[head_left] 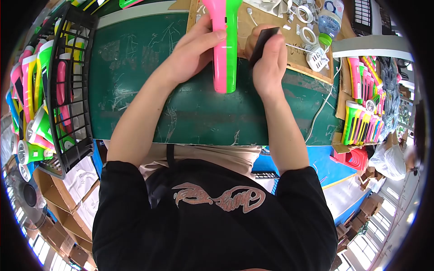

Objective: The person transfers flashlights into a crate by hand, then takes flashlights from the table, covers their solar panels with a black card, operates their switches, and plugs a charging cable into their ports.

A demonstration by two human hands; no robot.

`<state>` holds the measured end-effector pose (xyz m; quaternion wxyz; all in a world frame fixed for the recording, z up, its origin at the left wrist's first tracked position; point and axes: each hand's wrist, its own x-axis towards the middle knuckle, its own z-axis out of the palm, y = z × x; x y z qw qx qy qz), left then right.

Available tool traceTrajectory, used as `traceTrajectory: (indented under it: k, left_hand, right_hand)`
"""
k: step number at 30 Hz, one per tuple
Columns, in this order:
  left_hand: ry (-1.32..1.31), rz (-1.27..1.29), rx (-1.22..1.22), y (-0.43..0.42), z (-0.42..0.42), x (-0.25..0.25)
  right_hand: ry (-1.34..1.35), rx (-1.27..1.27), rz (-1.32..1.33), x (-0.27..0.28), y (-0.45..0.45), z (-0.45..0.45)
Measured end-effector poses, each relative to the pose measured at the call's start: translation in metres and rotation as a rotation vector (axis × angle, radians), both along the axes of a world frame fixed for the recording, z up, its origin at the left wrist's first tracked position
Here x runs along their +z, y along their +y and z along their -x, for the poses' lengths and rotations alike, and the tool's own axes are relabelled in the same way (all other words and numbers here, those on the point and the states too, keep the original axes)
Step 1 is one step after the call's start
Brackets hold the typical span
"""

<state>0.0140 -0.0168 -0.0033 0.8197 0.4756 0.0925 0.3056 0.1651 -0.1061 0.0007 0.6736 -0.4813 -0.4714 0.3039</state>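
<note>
My left hand is closed around a pink and green flashlight, its thumb lying across the pink side. The flashlight's wide head points away from me and is cut off by the top of the view. To the right of it, my right hand grips a thin, flat black panel between thumb and fingers. That panel is tilted and apart from the flashlight. Both hands are over the green tabletop, near the edge of a brown board.
On the left stands a black crate full of colourful flashlights. The board carries a white multi-port charger, coiled white cables and a plastic bottle. More flashlights stand in a box at right. A white cable hangs over the tabletop.
</note>
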Motion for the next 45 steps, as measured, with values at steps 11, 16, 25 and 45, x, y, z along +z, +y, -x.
traceTrajectory:
  k: [11, 16, 25, 45]
  left_hand:
    - [-0.026, -0.131, -0.171, 0.013, 0.010, 0.006]
    - [-0.019, -0.102, -0.168, 0.010, 0.008, 0.003]
    - [0.075, -0.202, -0.129, 0.007, 0.009, 0.003]
    - [-0.100, 0.139, 0.077, 0.014, 0.002, 0.014]
  right_hand:
    - [0.158, -0.072, 0.058, 0.009, 0.000, -0.011]
    - [0.075, 0.203, 0.218, 0.032, -0.006, -0.003]
    - [0.183, 0.343, 0.209, 0.034, -0.003, -0.006]
    - [-1.046, -0.417, 0.487, 0.005, 0.020, -0.021]
